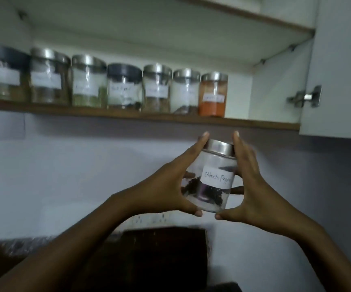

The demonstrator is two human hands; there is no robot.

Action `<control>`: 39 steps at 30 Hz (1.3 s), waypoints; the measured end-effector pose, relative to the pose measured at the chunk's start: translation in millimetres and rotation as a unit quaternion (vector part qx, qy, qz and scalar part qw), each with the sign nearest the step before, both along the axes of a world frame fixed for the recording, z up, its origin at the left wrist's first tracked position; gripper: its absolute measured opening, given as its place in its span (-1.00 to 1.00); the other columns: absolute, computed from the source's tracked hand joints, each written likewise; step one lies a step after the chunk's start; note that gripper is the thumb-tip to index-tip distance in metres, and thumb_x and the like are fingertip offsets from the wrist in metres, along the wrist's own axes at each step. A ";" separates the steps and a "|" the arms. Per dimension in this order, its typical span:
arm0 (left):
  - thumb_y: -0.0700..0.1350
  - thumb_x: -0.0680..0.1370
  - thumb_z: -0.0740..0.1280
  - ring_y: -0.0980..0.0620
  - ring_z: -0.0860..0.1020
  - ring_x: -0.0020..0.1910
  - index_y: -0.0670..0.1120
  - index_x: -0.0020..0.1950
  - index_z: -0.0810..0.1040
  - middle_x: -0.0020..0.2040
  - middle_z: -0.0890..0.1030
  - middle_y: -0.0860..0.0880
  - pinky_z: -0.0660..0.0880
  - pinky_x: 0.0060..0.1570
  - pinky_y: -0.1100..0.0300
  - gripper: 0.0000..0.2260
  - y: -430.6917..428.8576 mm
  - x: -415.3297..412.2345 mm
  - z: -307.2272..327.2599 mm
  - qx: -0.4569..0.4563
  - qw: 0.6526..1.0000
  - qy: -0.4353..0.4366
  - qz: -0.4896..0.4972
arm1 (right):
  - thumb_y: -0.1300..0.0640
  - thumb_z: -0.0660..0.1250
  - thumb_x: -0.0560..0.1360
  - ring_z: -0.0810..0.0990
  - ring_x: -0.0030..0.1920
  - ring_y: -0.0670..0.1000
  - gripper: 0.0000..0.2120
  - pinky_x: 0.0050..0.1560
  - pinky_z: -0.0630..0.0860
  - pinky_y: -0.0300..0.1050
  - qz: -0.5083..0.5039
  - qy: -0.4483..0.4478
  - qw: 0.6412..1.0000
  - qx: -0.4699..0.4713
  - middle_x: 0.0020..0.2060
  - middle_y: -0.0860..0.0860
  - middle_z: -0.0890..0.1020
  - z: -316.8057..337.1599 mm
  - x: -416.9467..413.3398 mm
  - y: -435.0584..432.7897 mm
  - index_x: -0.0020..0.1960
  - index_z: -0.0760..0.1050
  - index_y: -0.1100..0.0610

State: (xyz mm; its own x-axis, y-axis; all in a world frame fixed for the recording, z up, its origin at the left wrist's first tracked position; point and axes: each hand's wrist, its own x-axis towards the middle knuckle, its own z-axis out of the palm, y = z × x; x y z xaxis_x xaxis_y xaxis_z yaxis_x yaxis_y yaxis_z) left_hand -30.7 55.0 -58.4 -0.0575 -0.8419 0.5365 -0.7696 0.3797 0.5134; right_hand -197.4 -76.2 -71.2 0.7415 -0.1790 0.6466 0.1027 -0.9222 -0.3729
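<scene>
Both the left hand [166, 184] and right hand [252, 186] clasp the pepper jar [211, 178] in a snug grip; keep it upright, raising it to the shelf [254, 122] above.

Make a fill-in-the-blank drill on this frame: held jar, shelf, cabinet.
1. The left hand and right hand hold a glass jar with a label that reads "Black ____".
2. The rightmost jar on the shelf holds ____ powder.
3. The glass jar is held ____ the shelf.
4. The cabinet door stands ____.

Missing words: Pepper; orange; below; open.
</scene>
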 end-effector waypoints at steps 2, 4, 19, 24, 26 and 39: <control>-0.17 0.30 0.56 0.22 0.17 0.44 0.42 0.37 -0.28 0.51 -0.05 0.27 0.38 0.24 0.35 0.13 -14.4 -4.3 26.4 -0.039 0.997 -0.072 0.009 | 0.14 0.62 0.13 0.29 0.28 -0.30 0.31 -0.05 0.47 -0.50 -0.023 -0.046 0.997 -0.054 0.38 -0.38 -0.18 22.6 -1.0 -13.8 0.35 -0.36 -0.41; -0.12 0.33 0.54 0.19 0.00 0.49 0.30 0.43 -0.33 0.53 -0.17 0.22 0.31 0.37 0.15 0.12 -29.1 -8.9 47.6 -0.085 0.984 -0.154 0.035 | 0.17 0.63 0.11 0.31 0.30 -0.21 0.29 -0.04 0.46 -0.52 -0.028 -0.091 0.992 -0.085 0.38 -0.34 -0.11 42.9 -2.5 -29.9 0.39 -0.28 -0.35; 0.35 0.25 0.39 -0.31 -0.15 0.48 0.08 0.53 -0.06 0.54 -0.09 -0.20 -0.15 0.25 -0.46 0.01 -123.8 76.3 50.1 -0.169 0.778 -0.356 0.490 | 0.32 0.61 0.07 0.31 0.20 -0.01 0.21 -0.07 0.62 0.00 -0.155 -0.133 0.968 -0.147 0.46 -0.06 -0.10 144.9 14.6 -166.5 0.46 -0.06 -0.12; 0.40 0.10 0.40 -0.35 -0.05 0.47 0.06 0.53 0.02 0.53 0.03 -0.22 -0.22 0.29 -0.36 0.12 -128.4 86.1 41.7 -0.153 0.745 -0.404 0.508 | 0.37 0.55 0.09 0.20 0.38 0.13 0.17 0.12 0.53 0.07 -0.107 -0.068 0.989 -0.077 0.44 -0.08 -0.07 161.4 33.8 -203.3 0.43 -0.08 -0.15; 0.41 0.07 0.38 -0.35 -0.06 0.47 0.06 0.53 0.02 0.53 0.03 -0.21 -0.26 0.28 -0.35 0.13 -129.2 87.9 42.6 -0.148 0.743 -0.404 0.512 | 0.41 0.53 0.12 0.26 0.33 0.13 0.12 0.07 0.51 -0.04 -0.075 -0.052 0.995 -0.028 0.37 -0.08 0.05 170.8 39.2 -211.1 0.43 -0.03 -0.11; 0.44 0.05 0.33 -0.35 -0.11 0.46 0.08 0.53 -0.11 0.53 -0.03 -0.19 -0.37 0.26 -0.29 0.18 -128.1 85.7 46.7 -0.087 0.748 -0.404 0.519 | 0.31 0.52 0.23 0.36 0.25 0.09 0.17 0.17 0.46 -0.04 -0.024 -0.070 0.996 0.058 0.44 0.04 0.10 161.3 80.0 -220.3 0.46 -0.23 -0.22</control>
